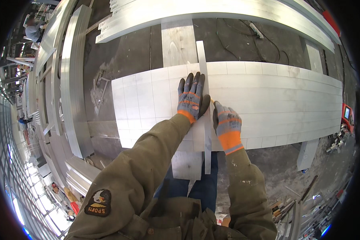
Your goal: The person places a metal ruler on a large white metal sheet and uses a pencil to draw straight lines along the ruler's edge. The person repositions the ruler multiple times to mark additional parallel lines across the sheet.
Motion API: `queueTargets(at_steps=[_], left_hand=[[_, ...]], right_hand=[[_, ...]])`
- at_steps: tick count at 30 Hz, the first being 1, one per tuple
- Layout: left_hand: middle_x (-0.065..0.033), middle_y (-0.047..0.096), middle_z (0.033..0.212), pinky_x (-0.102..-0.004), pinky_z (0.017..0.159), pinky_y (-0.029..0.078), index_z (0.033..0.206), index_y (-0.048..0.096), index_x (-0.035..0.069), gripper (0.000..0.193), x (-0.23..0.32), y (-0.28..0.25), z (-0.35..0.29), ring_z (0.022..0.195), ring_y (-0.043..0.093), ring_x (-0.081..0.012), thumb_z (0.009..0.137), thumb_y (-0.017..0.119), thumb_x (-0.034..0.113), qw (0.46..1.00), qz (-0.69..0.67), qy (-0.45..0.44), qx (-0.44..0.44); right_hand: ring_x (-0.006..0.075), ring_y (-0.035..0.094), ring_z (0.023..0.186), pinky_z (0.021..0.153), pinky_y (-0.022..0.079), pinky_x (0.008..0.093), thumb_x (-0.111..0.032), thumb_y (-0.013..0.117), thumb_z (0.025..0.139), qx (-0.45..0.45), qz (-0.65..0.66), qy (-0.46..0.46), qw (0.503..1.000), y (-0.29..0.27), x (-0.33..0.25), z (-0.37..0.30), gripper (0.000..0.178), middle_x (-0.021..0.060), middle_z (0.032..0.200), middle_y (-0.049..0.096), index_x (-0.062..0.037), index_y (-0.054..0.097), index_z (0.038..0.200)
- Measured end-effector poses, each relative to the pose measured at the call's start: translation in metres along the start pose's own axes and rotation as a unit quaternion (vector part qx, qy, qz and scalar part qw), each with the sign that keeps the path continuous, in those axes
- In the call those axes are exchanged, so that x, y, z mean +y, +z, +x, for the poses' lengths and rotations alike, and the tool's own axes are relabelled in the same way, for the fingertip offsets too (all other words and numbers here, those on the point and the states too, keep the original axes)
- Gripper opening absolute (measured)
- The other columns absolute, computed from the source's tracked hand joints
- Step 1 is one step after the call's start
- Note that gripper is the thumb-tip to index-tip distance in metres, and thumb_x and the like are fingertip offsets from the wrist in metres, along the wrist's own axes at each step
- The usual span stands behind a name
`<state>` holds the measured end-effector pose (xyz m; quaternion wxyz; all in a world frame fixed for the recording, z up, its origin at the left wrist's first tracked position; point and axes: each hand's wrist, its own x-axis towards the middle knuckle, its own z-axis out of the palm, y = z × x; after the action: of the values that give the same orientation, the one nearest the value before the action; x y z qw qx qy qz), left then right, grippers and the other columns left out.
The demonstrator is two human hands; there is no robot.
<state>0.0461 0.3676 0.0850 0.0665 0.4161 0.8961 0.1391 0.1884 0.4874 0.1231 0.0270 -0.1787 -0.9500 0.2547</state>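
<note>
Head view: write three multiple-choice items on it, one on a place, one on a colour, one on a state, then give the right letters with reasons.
1. Where does the left hand rest?
A. flat on the long metal strip laid across the white panels
B. on the floor
C. on the orange device

2. What colour are the cuffs of the gloves?
A. blue
B. orange
C. white

3. How is the right hand set?
A. spread flat on the panels
B. hanging clear of everything
C. curled, with something thin at its fingertips against the strip's edge

Answers:
1 A: the palm lies spread on the strip where it crosses the panels.
2 B: both grey gloves end in orange bands at the wrist.
3 C: the fingers are bent together beside the strip; what they pinch is too small to tell.
</note>
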Motion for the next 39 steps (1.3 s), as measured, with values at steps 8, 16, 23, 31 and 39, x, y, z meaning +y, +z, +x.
queueTargets(at_steps=[8, 16, 23, 31, 39], left_hand=[[-0.0207, 0.031, 0.169, -0.0551, 0.129, 0.013, 0.165, 0.027, 0.001, 0.076, 0.002, -0.002, 0.001, 0.157, 0.025, -0.0401, 0.103, 0.047, 0.04, 1.0, 0.02, -0.001, -0.008], [-0.0214, 0.04, 0.164, -0.0569, 0.127, 0.017, 0.161, 0.033, -0.001, 0.075, 0.0, 0.001, 0.001, 0.154, 0.03, -0.0417, 0.099, 0.054, 0.035, 0.999, -0.004, 0.016, 0.047], [-0.0199, 0.04, 0.164, -0.0555, 0.128, 0.016, 0.162, 0.033, 0.002, 0.077, -0.006, 0.008, 0.002, 0.155, 0.029, -0.0402, 0.099, 0.054, 0.041, 0.999, 0.007, 0.017, 0.051], [-0.0231, 0.045, 0.158, -0.0568, 0.126, 0.019, 0.162, 0.032, 0.002, 0.075, 0.0, 0.007, -0.003, 0.152, 0.033, -0.0417, 0.097, 0.059, 0.029, 0.994, -0.073, 0.018, 0.08], [-0.0224, 0.046, 0.157, -0.0561, 0.128, 0.018, 0.162, 0.032, 0.001, 0.075, 0.038, 0.02, 0.009, 0.152, 0.034, -0.0409, 0.098, 0.058, 0.03, 0.991, -0.085, 0.045, 0.091]], right_hand=[[0.035, 0.066, 0.093, 0.083, 0.054, 0.0443, -0.003, 0.062, 0.083, -0.088, -0.04, -0.015, 0.995, -0.024, -0.017, -0.098, 0.045, 0.0155, 0.102, 0.071, 0.0003, 0.066, 0.128], [0.039, 0.066, 0.092, 0.08, 0.054, 0.0439, -0.008, 0.065, 0.089, -0.108, 0.167, 0.144, 0.969, -0.044, -0.036, -0.214, 0.036, 0.0169, 0.104, 0.069, -0.004, 0.068, 0.125], [0.0432, 0.065, 0.101, 0.083, 0.054, 0.0496, -0.022, 0.073, 0.093, 0.021, 0.224, 0.275, 0.935, 0.048, -0.059, -0.235, 0.037, 0.0217, 0.109, 0.067, -0.0023, 0.067, 0.124], [0.042, 0.065, 0.097, 0.079, 0.053, 0.0484, -0.016, 0.073, 0.093, 0.047, 0.291, 0.265, 0.918, 0.056, -0.06, -0.241, 0.034, 0.021, 0.107, 0.066, -0.0031, 0.067, 0.124], [0.0436, 0.063, 0.098, 0.079, 0.051, 0.0469, -0.002, 0.067, 0.091, 0.098, 0.262, 0.238, 0.93, 0.043, -0.034, -0.258, 0.042, 0.0227, 0.109, 0.064, -0.0007, 0.063, 0.132]])
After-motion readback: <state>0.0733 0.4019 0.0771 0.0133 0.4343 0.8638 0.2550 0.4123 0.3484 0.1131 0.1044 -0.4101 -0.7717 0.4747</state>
